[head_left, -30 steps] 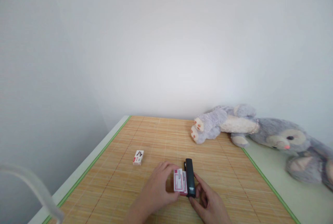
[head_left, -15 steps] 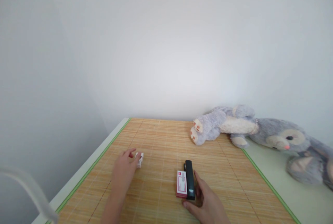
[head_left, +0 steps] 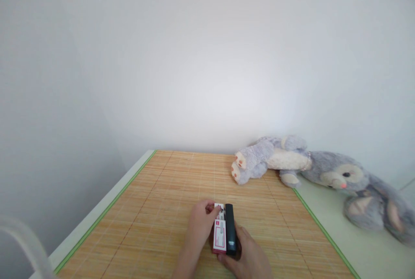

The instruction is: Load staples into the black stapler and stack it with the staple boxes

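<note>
A black stapler [head_left: 230, 229] lies on the bamboo mat [head_left: 162, 210], with a red and white box [head_left: 219, 239] flat against its left side. My left hand [head_left: 201, 226] is curled at the far end of that box, fingertips pinching a small white box [head_left: 219, 208] there. My right hand [head_left: 248, 256] rests on the mat at the stapler's near right, thumb and fingers curved around its near end and touching it.
A grey plush rabbit [head_left: 311, 171] lies on its side at the back right, feet on the mat's edge. A pale green surface [head_left: 350, 244] lies right of the mat. White walls close the back and left.
My left hand went left to the small white box, took it, and brought it back to the red box beside the stapler. The right hand stayed by the stapler.
</note>
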Demonstrator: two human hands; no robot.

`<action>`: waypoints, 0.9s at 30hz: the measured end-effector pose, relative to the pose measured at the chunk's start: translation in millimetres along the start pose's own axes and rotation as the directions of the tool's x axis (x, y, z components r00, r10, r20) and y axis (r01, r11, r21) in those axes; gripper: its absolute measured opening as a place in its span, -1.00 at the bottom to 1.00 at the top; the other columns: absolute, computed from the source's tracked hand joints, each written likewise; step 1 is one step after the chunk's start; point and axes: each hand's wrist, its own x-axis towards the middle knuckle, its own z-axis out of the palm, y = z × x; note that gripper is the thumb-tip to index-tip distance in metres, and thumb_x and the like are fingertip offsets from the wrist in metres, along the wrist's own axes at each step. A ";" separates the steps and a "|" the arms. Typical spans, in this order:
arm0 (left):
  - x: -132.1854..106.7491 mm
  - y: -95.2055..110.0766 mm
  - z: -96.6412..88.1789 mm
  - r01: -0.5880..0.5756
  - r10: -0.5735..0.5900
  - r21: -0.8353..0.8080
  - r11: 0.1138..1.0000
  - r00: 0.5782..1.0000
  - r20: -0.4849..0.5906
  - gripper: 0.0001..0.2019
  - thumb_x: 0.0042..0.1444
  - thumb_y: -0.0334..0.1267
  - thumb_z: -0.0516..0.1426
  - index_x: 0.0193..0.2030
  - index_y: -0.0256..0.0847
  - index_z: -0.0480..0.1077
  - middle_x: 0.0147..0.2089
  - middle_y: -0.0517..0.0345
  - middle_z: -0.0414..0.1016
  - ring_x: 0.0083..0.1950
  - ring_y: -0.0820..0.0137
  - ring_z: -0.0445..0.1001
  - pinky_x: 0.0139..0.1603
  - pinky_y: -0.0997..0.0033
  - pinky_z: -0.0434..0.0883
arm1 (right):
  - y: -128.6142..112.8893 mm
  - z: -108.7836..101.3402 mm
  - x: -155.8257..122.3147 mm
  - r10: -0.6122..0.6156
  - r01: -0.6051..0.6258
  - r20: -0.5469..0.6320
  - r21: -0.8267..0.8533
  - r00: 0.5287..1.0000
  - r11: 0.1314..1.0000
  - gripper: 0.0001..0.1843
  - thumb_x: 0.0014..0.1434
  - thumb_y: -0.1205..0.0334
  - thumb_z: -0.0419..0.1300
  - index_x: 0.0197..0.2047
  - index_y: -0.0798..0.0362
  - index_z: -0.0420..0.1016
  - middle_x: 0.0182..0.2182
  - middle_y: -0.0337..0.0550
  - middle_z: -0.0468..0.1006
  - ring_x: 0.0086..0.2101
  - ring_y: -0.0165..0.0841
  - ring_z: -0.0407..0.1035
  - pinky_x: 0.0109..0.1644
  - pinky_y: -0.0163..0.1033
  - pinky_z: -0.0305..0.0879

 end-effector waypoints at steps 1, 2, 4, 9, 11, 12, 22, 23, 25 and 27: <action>-2.0 1.3 -0.6 -0.003 0.003 -0.001 1.000 1.000 -0.005 -0.66 0.11 0.03 0.22 -0.20 -0.20 0.62 -0.27 0.04 0.68 -0.23 0.22 0.61 -0.16 0.30 0.47 | -1.0 -0.7 -0.1 -0.002 0.002 -0.005 0.000 1.000 1.000 -0.20 -0.04 0.19 0.31 0.32 -0.08 0.38 0.14 -0.06 0.57 0.09 -0.09 0.49 0.12 -0.16 0.39; -4.4 2.5 -2.2 -0.005 0.005 -0.001 1.000 1.000 -0.014 -0.65 0.12 0.05 0.21 -0.20 -0.20 0.62 -0.26 0.03 0.68 -0.21 0.21 0.61 -0.13 0.27 0.48 | -2.1 -1.5 -0.4 -0.005 0.005 -0.009 0.001 1.000 1.000 -0.21 -0.04 0.19 0.31 0.32 -0.09 0.39 0.14 -0.06 0.57 0.09 -0.08 0.49 0.12 -0.16 0.39; -11.3 4.6 -5.9 -0.006 0.006 -0.002 1.000 0.998 -0.057 -0.60 0.17 0.08 0.17 -0.12 -0.21 0.60 -0.14 -0.02 0.67 -0.11 0.17 0.61 0.00 0.21 0.48 | -4.1 -3.2 -1.1 -0.008 0.008 -0.013 0.002 1.000 1.000 -0.22 -0.03 0.19 0.30 0.31 -0.09 0.39 0.15 -0.06 0.57 0.09 -0.07 0.49 0.12 -0.14 0.38; -44.3 6.8 4.3 0.040 -0.052 -0.074 0.996 0.983 -0.175 -0.42 0.37 0.08 -0.07 0.36 -0.23 0.30 0.40 -0.10 0.34 0.41 0.20 0.33 0.41 0.20 0.27 | -4.2 -4.4 -1.9 -0.009 0.010 -0.006 0.010 1.000 1.000 -0.08 -0.08 0.19 0.34 0.39 -0.07 0.29 0.17 -0.04 0.55 0.10 -0.06 0.48 0.13 -0.13 0.38; -59.8 6.0 17.4 0.076 -0.095 -0.180 0.981 0.990 -0.102 -0.41 0.38 0.05 -0.09 0.43 -0.19 0.19 0.48 -0.02 0.24 0.48 0.26 0.23 0.46 0.26 0.22 | -1.8 -2.4 -0.8 -0.024 0.024 0.000 0.027 1.000 0.999 -0.12 -0.06 0.18 0.33 0.38 -0.08 0.31 0.16 -0.05 0.57 0.07 -0.07 0.50 0.10 -0.15 0.39; -66.5 5.9 24.9 0.083 -0.101 -0.226 0.971 0.992 -0.071 -0.41 0.38 0.02 -0.09 0.45 -0.18 0.16 0.50 0.01 0.20 0.50 0.27 0.19 0.49 0.26 0.19 | 0.0 -1.4 0.0 -0.037 0.037 -0.001 0.040 0.999 0.998 -0.16 -0.04 0.19 0.31 0.35 -0.08 0.33 0.14 -0.05 0.58 0.06 -0.09 0.51 0.08 -0.16 0.39; -76.5 44.5 122.3 0.028 -0.056 -0.345 0.938 0.996 -0.071 -0.41 0.36 -0.20 -0.10 0.50 -0.23 -0.01 0.56 -0.11 -0.03 0.56 0.24 0.03 0.56 0.21 0.04 | 57.6 -62.7 -0.8 -0.078 0.077 0.007 0.102 0.997 0.992 -0.45 -0.04 0.24 0.25 0.09 0.01 0.54 -0.07 -0.07 0.69 -0.16 -0.15 0.55 -0.09 -0.22 0.42; -75.7 51.0 137.0 0.034 -0.057 -0.362 0.932 0.997 -0.055 -0.41 0.36 -0.21 -0.11 0.50 -0.25 -0.04 0.56 -0.12 -0.06 0.56 0.25 0.00 0.56 0.23 0.02 | 68.4 -74.4 -2.3 -0.061 0.060 0.007 0.084 0.998 0.995 -0.45 -0.04 0.23 0.25 0.08 0.02 0.54 -0.08 -0.06 0.69 -0.17 -0.15 0.55 -0.11 -0.22 0.41; -74.6 64.0 166.5 0.040 -0.054 -0.397 0.917 0.998 -0.023 -0.40 0.36 -0.24 -0.11 0.51 -0.28 -0.07 0.57 -0.14 -0.11 0.57 0.28 -0.04 0.57 0.26 -0.01 | 89.9 -96.5 -5.5 -0.020 0.019 0.008 0.043 1.000 0.999 -0.47 -0.05 0.20 0.27 0.05 0.05 0.56 -0.09 -0.06 0.70 -0.19 -0.14 0.55 -0.12 -0.22 0.41; -73.8 76.5 192.4 0.045 -0.050 -0.429 0.902 0.999 -0.001 -0.39 0.34 -0.27 -0.10 0.51 -0.30 -0.07 0.58 -0.15 -0.12 0.58 0.30 -0.05 0.56 0.30 -0.02 | 108.1 -115.3 -9.0 0.015 -0.015 0.007 0.014 1.000 1.000 -0.47 -0.05 0.17 0.29 0.04 0.08 0.56 -0.10 -0.06 0.70 -0.19 -0.12 0.54 -0.12 -0.21 0.41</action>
